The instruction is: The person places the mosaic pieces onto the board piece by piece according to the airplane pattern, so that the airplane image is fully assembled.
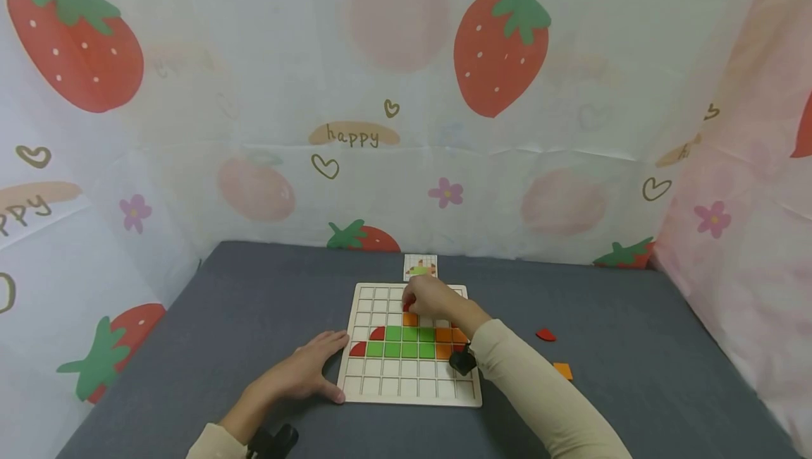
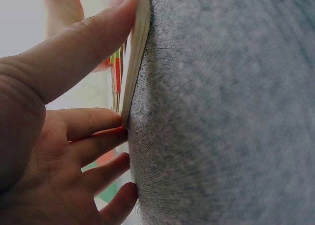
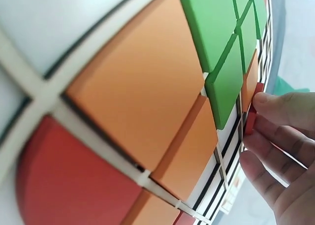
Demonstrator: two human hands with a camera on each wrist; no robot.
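Desk (image 1: 190,346): covered in grey, finely woven cloth, matte and slightly napped in the left wrist view. Printed strawberry sheeting (image 1: 507,43) screens it on three sides.

Grid board (image 1: 380,381): pale wood, flat, square, with thin raised ribs forming cells; it lies near the middle of the desk, toward the front edge. By my judgement the pattern is partly laid: two rows of green squares (image 1: 401,341), orange squares (image 1: 450,335) at their right and quarter-round red pieces (image 1: 358,350) at their left are seated, and most cells stand bare.

Pattern card (image 1: 420,266): small, at the board's far edge.

Loose pieces: one red (image 1: 545,335) and one orange (image 1: 562,371) lie toward the desk's right edge.

Left hand (image 1: 304,371): fingers straight, pressing the board's left rim; it holds nothing.

Right hand (image 1: 431,298): fingertips pinch a red tile (image 3: 251,120), smooth and matte, at a cell above the orange squares.
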